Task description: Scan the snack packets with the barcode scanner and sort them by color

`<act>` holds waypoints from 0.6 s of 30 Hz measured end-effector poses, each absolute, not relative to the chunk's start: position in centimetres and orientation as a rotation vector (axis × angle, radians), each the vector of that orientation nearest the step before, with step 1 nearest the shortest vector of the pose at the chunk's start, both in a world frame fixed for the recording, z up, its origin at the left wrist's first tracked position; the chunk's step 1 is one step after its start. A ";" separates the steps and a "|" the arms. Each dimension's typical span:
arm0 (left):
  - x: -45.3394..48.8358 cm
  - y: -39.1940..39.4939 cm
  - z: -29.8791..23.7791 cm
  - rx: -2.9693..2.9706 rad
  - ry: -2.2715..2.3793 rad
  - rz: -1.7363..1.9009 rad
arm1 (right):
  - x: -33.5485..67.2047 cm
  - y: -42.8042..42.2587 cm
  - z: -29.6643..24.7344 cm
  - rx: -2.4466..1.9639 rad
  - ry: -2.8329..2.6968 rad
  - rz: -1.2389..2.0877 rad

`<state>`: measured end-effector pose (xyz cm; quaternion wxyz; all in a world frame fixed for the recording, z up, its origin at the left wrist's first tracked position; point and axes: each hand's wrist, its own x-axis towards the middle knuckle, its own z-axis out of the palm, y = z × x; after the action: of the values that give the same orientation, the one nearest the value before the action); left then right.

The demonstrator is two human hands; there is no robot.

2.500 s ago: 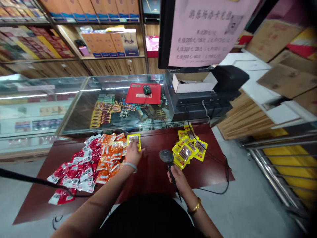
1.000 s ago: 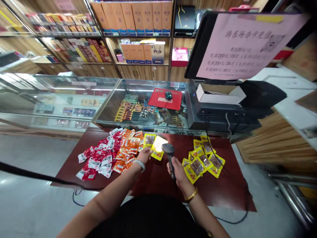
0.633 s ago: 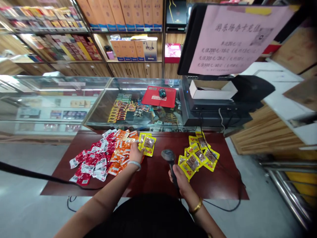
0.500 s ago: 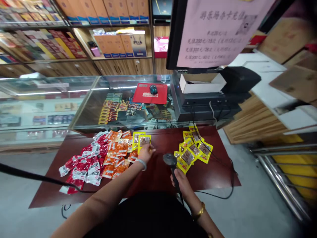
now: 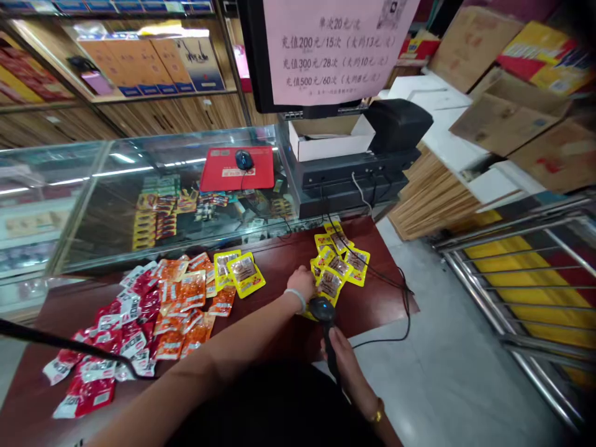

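My right hand (image 5: 344, 357) grips a black handheld barcode scanner (image 5: 322, 308) by its handle, its head pointing away from me. My left hand (image 5: 302, 282) is at the left edge of a pile of yellow snack packets (image 5: 356, 267), fingers curled in on a packet and partly hidden. The scanner head is just below my left wrist. Two more yellow packets (image 5: 246, 274) lie to the left, beside a heap of orange snack packets (image 5: 192, 290). Farther left are red and white snack packets (image 5: 135, 338). All rest on a dark red tabletop (image 5: 274, 248).
Behind the table stands a glass display counter (image 5: 112, 217) bearing a red mouse pad (image 5: 218, 171) and a mouse (image 5: 243, 159). A register (image 5: 321, 192) carries a white box (image 5: 333, 146) below a pink sign (image 5: 335, 56). A cable (image 5: 391, 279) crosses the table. Metal rails (image 5: 488, 298) stand right.
My left hand has moved right, from the two yellow packets beside the orange heap to the yellow pile. The scanner stays in my right hand. The view has swung right.
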<state>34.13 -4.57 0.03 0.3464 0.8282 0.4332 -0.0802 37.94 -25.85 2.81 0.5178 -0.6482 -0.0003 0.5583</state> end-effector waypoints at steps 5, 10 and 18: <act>33.0 -4.5 -0.8 2.006 1.084 -0.039 | 38.5 -24.4 3.5 -1.550 -0.050 1.399; 27.1 -4.1 -2.4 1.417 1.046 0.173 | 38.0 -22.4 4.3 -1.532 -0.099 1.449; 17.1 -3.9 -2.3 0.980 1.094 0.474 | 34.6 -16.8 5.3 -1.357 -0.221 1.552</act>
<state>17.08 -3.94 -2.33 0.7166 0.4430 0.4944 0.2140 34.65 -16.80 5.34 0.5091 -0.5634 -0.0916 0.6442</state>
